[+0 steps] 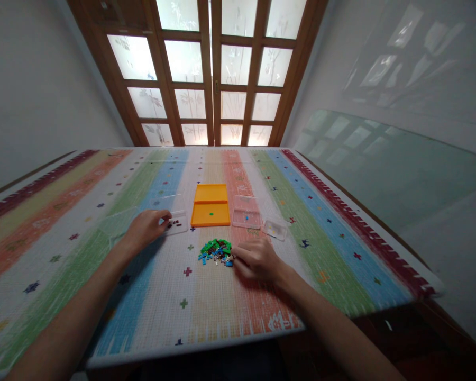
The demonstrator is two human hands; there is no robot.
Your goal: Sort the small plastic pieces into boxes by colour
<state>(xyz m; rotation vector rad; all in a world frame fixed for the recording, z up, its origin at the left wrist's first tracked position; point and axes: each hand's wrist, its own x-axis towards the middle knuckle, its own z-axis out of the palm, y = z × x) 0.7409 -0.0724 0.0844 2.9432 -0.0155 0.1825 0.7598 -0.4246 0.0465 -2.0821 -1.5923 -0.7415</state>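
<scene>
A small heap of green, blue, dark brown and pale toy bricks [216,251] lies on the cloth in front of me. My right hand [257,257] rests at the heap's right edge, fingers curled together; what they pinch, if anything, is too small to tell. My left hand [148,228] has its fingertips pressed together over the left side of a clear plastic box [183,216]. Several dark brown bricks [176,222] sit in that box. Whether a brick is between the left fingertips cannot be seen.
Beyond the heap stands an open orange case [210,193] with a green brick inside. To its right are a clear box [253,204] holding a blue brick and a smaller clear box [284,228] with pale pieces. A striped cloth [150,312] covers the table.
</scene>
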